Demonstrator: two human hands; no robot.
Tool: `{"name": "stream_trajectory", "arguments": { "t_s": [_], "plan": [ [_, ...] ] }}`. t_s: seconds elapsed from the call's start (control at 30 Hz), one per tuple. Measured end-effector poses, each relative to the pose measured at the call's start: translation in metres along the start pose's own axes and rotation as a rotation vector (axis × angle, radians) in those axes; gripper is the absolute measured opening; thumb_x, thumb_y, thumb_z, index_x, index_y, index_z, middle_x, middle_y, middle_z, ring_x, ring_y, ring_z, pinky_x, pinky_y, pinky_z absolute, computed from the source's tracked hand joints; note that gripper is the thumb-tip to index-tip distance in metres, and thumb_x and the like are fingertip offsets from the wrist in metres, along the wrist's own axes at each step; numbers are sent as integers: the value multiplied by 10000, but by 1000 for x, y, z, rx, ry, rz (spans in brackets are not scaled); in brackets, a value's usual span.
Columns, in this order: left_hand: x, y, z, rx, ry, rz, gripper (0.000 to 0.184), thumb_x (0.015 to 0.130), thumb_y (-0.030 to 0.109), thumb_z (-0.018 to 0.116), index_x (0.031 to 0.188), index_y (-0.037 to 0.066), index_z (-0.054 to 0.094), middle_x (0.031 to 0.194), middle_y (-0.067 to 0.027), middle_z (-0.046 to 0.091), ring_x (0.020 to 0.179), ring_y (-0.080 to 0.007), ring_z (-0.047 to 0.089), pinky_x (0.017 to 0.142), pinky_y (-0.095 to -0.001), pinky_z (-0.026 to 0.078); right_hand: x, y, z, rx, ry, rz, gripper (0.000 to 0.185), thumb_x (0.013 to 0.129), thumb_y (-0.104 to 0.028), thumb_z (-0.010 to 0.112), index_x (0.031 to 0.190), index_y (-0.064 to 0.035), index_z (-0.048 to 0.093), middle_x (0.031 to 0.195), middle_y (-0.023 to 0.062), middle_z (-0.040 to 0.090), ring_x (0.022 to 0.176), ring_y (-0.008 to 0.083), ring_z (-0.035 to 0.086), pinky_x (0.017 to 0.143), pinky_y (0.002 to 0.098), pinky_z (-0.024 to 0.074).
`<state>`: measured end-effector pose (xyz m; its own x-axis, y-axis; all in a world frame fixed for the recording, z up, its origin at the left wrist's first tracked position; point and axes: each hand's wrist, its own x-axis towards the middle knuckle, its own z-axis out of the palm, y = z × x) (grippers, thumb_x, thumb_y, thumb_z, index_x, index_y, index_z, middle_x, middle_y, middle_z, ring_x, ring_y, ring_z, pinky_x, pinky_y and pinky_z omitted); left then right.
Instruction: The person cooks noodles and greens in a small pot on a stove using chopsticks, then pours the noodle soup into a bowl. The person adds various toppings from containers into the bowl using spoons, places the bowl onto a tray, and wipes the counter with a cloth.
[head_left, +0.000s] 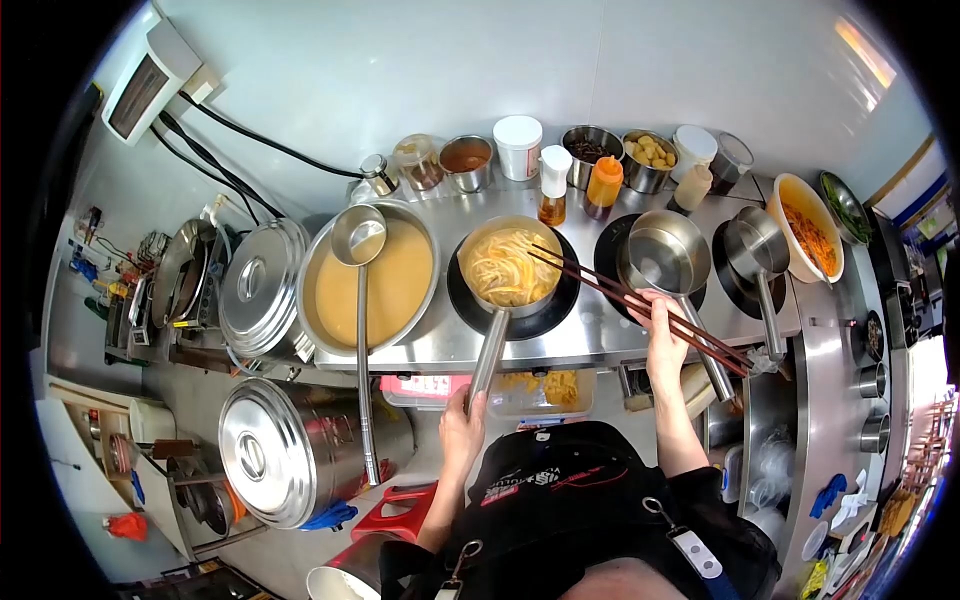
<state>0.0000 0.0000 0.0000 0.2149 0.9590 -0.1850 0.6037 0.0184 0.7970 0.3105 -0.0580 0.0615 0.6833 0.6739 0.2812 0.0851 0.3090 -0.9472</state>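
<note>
Dark-brown chopsticks (590, 276) are gripped in the closed right hand (664, 335), tips poised at the noodles (505, 270) inside the pan (517, 307) near two o'clock. Its handle (488, 350), toward six o'clock, is clasped by the left hand (463, 428). Noodles are seemingly being worked; steady support is called for.

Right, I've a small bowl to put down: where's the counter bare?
Bare steel shows between the big soup pot and the black burner under the noodle pan, near the front edge. Only a narrow gap separates that burner from the next, under the chopsticks. The back row of containers is crowded.
</note>
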Motion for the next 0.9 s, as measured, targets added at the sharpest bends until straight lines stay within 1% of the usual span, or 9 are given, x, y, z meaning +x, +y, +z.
{"name": "stream_trajectory", "arguments": {
  "t_s": [0.1, 0.17, 0.2, 0.27, 0.3, 0.4, 0.53, 0.8, 0.9],
  "plan": [
    [-3, -2, -10, 29, 45, 76, 472, 923, 314, 568, 1215, -57, 551, 1031, -267, 645, 988, -355, 642, 846, -407, 487, -15, 10, 1, 105, 113, 76, 280, 999, -224, 473, 1090, 25, 566, 1100, 176, 608, 979, 286, 643, 837, 365, 558],
    [-4, 9, -8, -37, 39, 6, 477, 939, 309, 549, 1240, -60, 524, 1009, -249, 649, 910, -344, 650, 802, -400, 497, -14, 13, -4, 240, 184, 111, 283, 999, -227, 474, 1075, 29, 566, 1088, 183, 611, 985, 284, 643, 834, 364, 559],
    [-5, 4, -3, -40, 36, 6, 477, 939, 309, 549, 1240, -60, 524, 1009, -249, 649, 910, -344, 650, 802, -400, 497, -13, 9, -4, 273, 223, 127, 285, 1001, -215, 468, 1054, 47, 565, 1060, 175, 618, 924, 247, 657, 818, 350, 569],
    [-2, -11, 3, -125, 128, 90, 470, 951, 288, 545, 1265, -59, 497, 1010, -226, 646, 866, -320, 644, 766, -394, 502, -14, 13, -7, 291, 250, 162, 285, 1001, -218, 468, 1054, 45, 564, 1051, 172, 622, 918, 243, 658, 814, 346, 570],
    [-2, -12, 2, -125, 129, 91, 470, 951, 288, 545, 1265, -59, 497, 1010, -226, 646, 866, -320, 644, 766, -394, 502, -14, 17, -9, 308, 275, 195, 286, 1001, -222, 469, 1054, 42, 564, 1041, 168, 626, 913, 238, 660, 809, 343, 571],
    [0, -13, -2, -145, 179, 83, 444, 954, 252, 555, 1265, -59, 497, 1036, -219, 640, 884, -289, 639, 753, -385, 506, -17, 32, -16, 285, 282, 240, 279, 1000, -219, 472, 1051, 38, 567, 1031, 158, 630, 909, 226, 659, 791, 327, 575],
    [-1, -15, -9, -171, 214, 105, 454, 953, 270, 556, 1243, -77, 515, 1037, -220, 637, 883, -263, 631, 750, -363, 504, -22, 35, -17, 247, 290, 257, 287, 996, -225, 483, 1042, 42, 575, 1028, 150, 630, 904, 221, 657, 782, 316, 575],
    [-5, -17, -12, -167, 206, 107, 453, 951, 277, 560, 1220, -86, 529, 1036, -221, 635, 891, -263, 631, 748, -358, 504, -27, 35, -16, 219, 274, 228, 302, 997, -233, 480, 1034, 49, 580, 1033, 150, 627, 912, 222, 653, 795, 321, 574],
    [-6, -19, -10, -187, 193, 107, 446, 949, 276, 563, 1207, -86, 536, 1036, -217, 636, 887, -264, 632, 738, -357, 506, -30, 37, -18, 232, 280, 234, 280, 989, -231, 500, 1046, 29, 587, 1035, 151, 642, 917, 225, 659, 817, 349, 565]
  ]
}}
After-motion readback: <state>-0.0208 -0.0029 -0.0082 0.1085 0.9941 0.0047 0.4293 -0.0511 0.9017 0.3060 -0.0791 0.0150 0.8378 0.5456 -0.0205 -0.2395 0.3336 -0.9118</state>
